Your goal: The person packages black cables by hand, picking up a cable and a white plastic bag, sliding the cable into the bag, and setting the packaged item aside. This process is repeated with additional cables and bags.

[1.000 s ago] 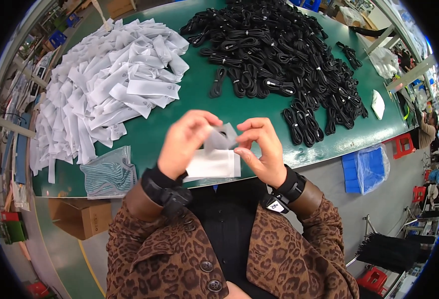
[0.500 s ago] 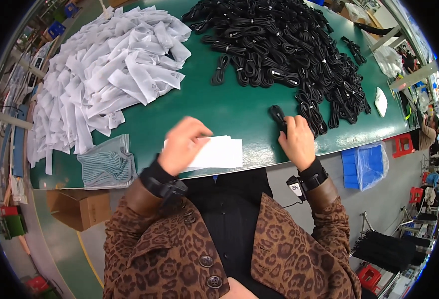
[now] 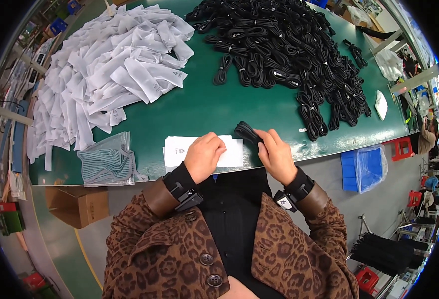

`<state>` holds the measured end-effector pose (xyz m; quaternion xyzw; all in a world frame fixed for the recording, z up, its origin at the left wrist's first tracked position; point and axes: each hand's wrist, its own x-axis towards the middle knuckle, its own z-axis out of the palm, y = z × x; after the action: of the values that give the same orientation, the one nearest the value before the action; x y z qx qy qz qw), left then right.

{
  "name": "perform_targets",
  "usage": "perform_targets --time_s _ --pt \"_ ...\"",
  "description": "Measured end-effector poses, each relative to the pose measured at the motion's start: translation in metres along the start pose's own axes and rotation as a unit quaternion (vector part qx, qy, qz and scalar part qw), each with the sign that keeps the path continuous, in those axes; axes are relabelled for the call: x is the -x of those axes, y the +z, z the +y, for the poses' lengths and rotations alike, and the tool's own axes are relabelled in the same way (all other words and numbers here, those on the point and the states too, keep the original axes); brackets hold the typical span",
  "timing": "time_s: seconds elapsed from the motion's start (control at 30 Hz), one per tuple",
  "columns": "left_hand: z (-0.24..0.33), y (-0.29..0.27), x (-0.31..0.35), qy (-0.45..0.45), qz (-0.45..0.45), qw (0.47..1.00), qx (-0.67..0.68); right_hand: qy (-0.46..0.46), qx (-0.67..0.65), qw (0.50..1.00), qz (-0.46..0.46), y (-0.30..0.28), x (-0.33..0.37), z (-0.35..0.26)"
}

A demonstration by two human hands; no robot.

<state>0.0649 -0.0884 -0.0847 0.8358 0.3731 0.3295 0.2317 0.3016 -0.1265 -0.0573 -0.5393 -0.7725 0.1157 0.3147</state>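
slackening could drop the cable bundle [image 3: 247, 132] our right hand [image 3: 278, 157] grasps; our left hand's [image 3: 203, 158] hold we can't tell.

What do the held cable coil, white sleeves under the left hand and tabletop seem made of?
Black cable coil: likely rubber or soft plastic jacket, satin; highlights run along its loops.
White sleeves: probably frosted plastic film, matt, paper possible; thin flat sheets, little shine.
Tabletop: smooth, glossy green, perhaps vinyl or coated board; bright reflections near the front edge.

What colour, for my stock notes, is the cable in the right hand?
The cable is black; the head view shows it best.
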Motion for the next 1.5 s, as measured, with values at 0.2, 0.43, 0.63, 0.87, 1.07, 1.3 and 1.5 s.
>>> perform_targets --time_s 0.2,0.43,0.63,0.87,1.07,1.3,1.5 --pt "0.006 -0.011 -0.005 -0.157 -0.030 0.972 0.175 -0.053 0.007 0.999 -0.003 -0.008 0.005 -0.012" --pt "0.003 -0.010 -0.003 -0.170 0.003 0.954 0.246 -0.141 0.054 0.988 -0.035 -0.009 0.007 -0.009" --pt "0.010 -0.015 -0.007 0.039 -0.007 0.990 0.134 -0.120 -0.015 0.986 -0.110 -0.007 0.008 -0.001" --pt "0.018 -0.023 -0.018 0.059 0.009 0.995 0.080 -0.002 -0.218 0.973 -0.077 0.000 -0.010 -0.010" --pt "0.019 -0.045 -0.035 -0.022 0.026 0.978 0.206 -0.074 -0.246 0.966 -0.036 -0.011 -0.030 -0.032" --pt "-0.060 -0.161 -0.054 -0.112 0.137 0.824 0.539 0.010 0.133 0.974 0.184 -0.047 -0.035 0.033" --pt "-0.055 -0.154 -0.008 -0.104 0.259 0.959 -0.057 0.154 0.313 0.932 0.100 -0.050 0.024 0.096"
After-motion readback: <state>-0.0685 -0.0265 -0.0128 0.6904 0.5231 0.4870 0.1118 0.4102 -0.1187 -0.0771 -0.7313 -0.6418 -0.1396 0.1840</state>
